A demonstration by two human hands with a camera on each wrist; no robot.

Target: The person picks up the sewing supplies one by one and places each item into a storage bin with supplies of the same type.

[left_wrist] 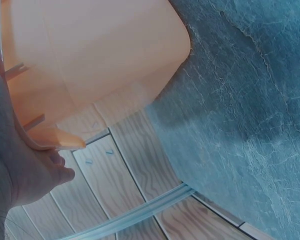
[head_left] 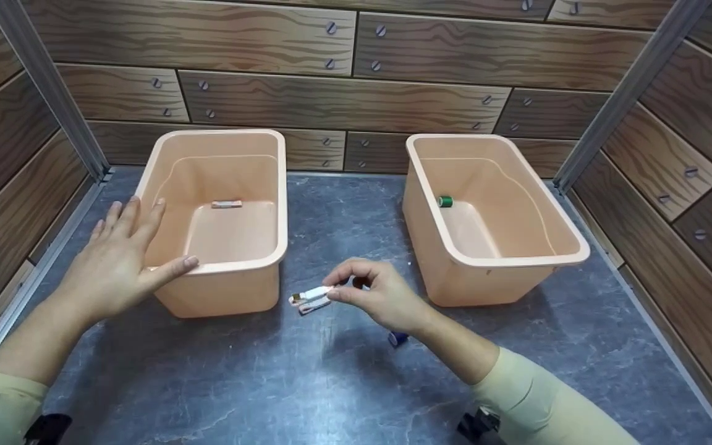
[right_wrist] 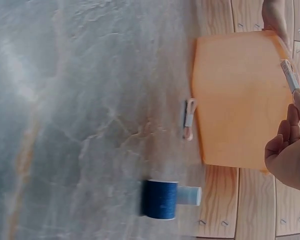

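Observation:
My right hand [head_left: 381,296] pinches a small banded skein of thread [head_left: 311,293] between thumb and fingertips, above the table and just right of the left bin [head_left: 220,293]. Below it in the head view lies a second pale pink skein [right_wrist: 190,119] with a white paper band, on the table by the bin. My left hand [head_left: 112,262] rests on the left bin's near corner, fingers spread and straight, thumb along the rim. Inside that bin lies another skein [head_left: 227,204]. A blue thread spool [right_wrist: 161,199] stands on the table, partly behind my right wrist in the head view.
To the right stands a second peach bin [head_left: 486,284] with a green thread spool [head_left: 445,201] inside. A pale cylinder [right_wrist: 190,195] shows beside the blue spool in the right wrist view. Wood-patterned walls [head_left: 343,99] enclose the table [head_left: 257,383] at the back and sides.

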